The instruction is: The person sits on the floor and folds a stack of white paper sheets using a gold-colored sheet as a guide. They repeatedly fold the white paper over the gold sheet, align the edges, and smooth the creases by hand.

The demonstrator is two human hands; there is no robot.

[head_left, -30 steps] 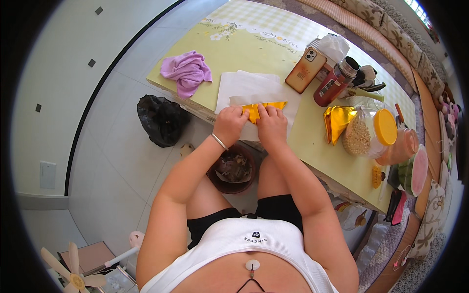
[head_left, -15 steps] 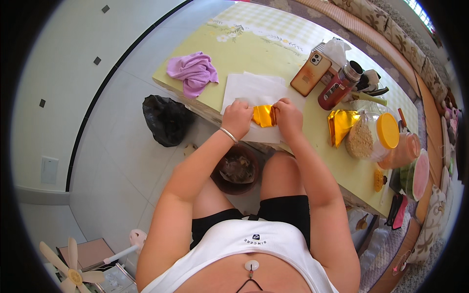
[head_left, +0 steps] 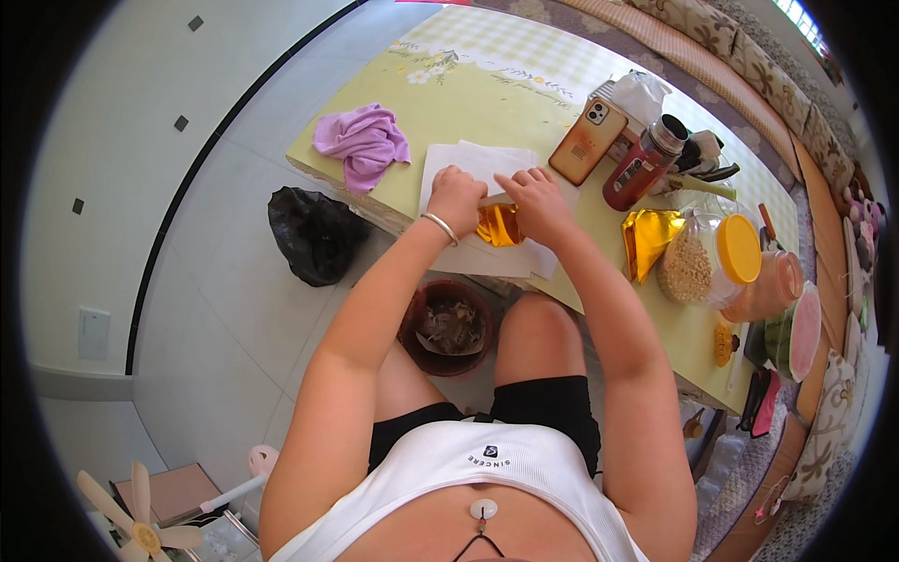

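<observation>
Your left hand (head_left: 456, 197) and right hand (head_left: 536, 201) sit close together, fingers pressed on a gold foil piece (head_left: 498, 225) lying on white paper (head_left: 468, 159) at the table's (head_left: 468, 94) near edge. At ten o'clock from them lies a purple cloth (head_left: 363, 142); at two o'clock, an orange phone (head_left: 587, 140) and red bottle (head_left: 641, 167)
</observation>
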